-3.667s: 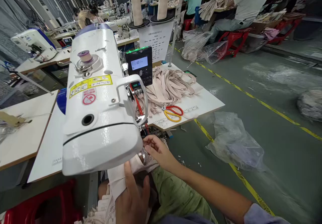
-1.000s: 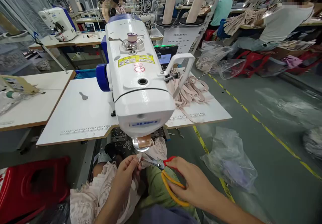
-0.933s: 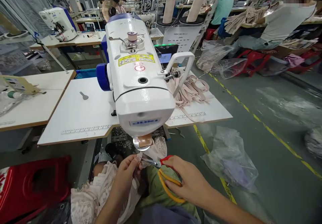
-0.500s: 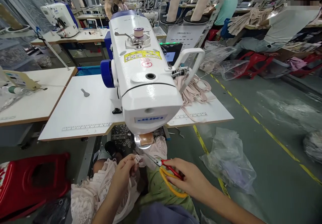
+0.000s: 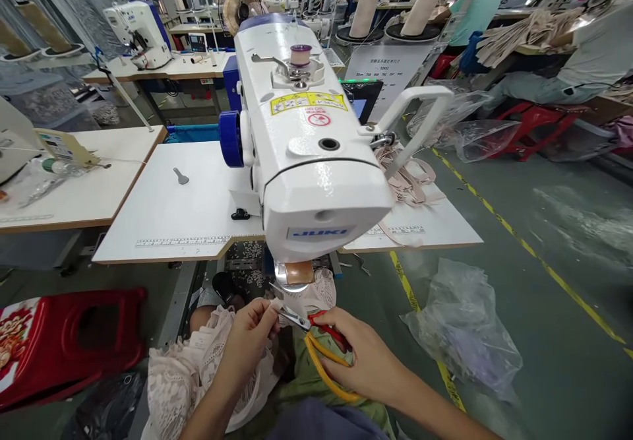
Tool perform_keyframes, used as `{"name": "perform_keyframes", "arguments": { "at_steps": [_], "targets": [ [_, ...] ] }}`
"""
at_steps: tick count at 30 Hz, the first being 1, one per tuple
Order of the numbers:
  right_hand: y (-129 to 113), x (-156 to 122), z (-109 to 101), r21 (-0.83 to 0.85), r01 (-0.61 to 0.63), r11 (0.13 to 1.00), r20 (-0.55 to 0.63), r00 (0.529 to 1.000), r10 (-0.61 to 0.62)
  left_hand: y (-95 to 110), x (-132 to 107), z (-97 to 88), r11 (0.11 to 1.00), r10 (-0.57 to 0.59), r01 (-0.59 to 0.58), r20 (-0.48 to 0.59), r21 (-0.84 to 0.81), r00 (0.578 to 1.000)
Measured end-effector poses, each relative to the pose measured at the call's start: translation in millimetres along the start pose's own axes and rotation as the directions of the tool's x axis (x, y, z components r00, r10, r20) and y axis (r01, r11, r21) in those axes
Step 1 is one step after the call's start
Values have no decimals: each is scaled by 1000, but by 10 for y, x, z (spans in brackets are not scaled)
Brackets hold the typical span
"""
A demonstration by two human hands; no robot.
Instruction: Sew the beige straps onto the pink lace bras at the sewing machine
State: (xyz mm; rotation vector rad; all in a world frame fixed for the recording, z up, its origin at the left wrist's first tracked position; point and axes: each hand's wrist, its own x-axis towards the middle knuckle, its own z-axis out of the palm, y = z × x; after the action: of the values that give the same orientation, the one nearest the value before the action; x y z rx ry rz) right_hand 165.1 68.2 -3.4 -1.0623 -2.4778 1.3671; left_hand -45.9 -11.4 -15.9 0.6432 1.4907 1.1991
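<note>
My left hand [image 5: 253,329] pinches an edge of the pale pink lace garment [image 5: 190,377], which hangs over my lap below it. In my right hand [image 5: 353,354] is a pair of scissors [image 5: 316,334] with red and orange handles. Their slightly parted blades reach to the fabric at my left fingertips; whether they touch it I cannot tell. Just above both hands is the head of a white sewing machine [image 5: 316,189]. More pale lace [image 5: 324,288] hangs beneath its needle area.
A white table [image 5: 173,219] extends to the machine's left, with a small grey metal piece [image 5: 180,176] on it. Pale straps [image 5: 413,179] lie on the right side. A red stool [image 5: 69,341] stands at lower left, and a plastic bag [image 5: 465,328] lies on the floor at right.
The scissors have moved left, bringing their tips up to the fabric at my left fingers. Their blades were wider apart before. The camera view has shifted slightly left.
</note>
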Motion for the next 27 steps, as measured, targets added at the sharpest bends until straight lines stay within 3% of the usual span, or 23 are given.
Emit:
{"name": "perform_keyframes", "arguments": {
  "at_steps": [7,13,16,19,21,23,25,27],
  "targets": [
    [16,107,-54,65,-31,997,60,998,27,53,10,-34,993,37,-36,-12,109,999],
    [88,-25,-136,61,-76,995,51,996,73,18,5,-24,999,12,-10,-53,47,998],
    [251,-51,-356,-64,-100,993,-35,995,98,-20,3,-8,998,-22,18,-57,-59,998],
    [464,143,-770,-266,-131,955,-180,980,84,-11,6,19,987,-58,55,-16,-150,998],
    [562,345,-1043,-411,-151,899,-304,952,21,38,6,41,980,-82,86,27,-180,996],
    [560,500,-1178,-542,-155,826,-427,897,-112,113,0,66,975,-106,119,79,-189,991],
    [441,549,-1086,-609,-89,788,-468,843,-266,194,-13,99,969,-136,161,136,-187,981],
    [264,503,-790,-604,146,784,-327,851,-410,261,-24,142,972,-199,223,237,-79,951]
  ]
}}
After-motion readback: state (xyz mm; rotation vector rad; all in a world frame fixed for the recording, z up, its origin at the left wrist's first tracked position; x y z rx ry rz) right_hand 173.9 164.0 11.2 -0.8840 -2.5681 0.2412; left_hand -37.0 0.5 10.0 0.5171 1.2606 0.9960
